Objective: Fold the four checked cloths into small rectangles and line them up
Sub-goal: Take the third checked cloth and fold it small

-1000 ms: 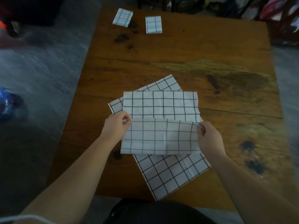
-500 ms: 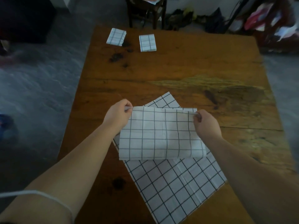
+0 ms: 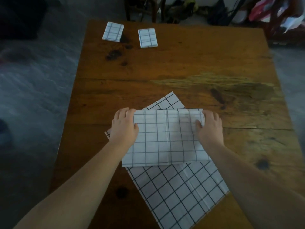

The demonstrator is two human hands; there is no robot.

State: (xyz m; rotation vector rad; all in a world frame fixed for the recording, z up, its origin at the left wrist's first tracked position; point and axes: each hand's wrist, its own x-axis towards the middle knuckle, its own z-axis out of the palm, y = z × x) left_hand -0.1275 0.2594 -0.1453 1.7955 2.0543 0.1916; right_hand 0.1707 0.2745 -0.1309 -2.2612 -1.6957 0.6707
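On the worn wooden tabletop (image 3: pixel 189 66), left hand (image 3: pixel 124 128) and right hand (image 3: pixel 210 128) pinch the far corners of a doubled grid-checked cloth (image 3: pixel 165 138) in closed fingers

4 white cloths (image 3: pixel 166 138) with black grid checks, brown dark-stained wooden table (image 3: pixel 198 63)

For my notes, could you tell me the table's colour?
Warm orange-brown wood table with dark stains, head view.

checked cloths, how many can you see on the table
4. Two small folded ones at the far left edge, one left of the other. One half-folded under both hands. One flat beneath it, nearest the person.
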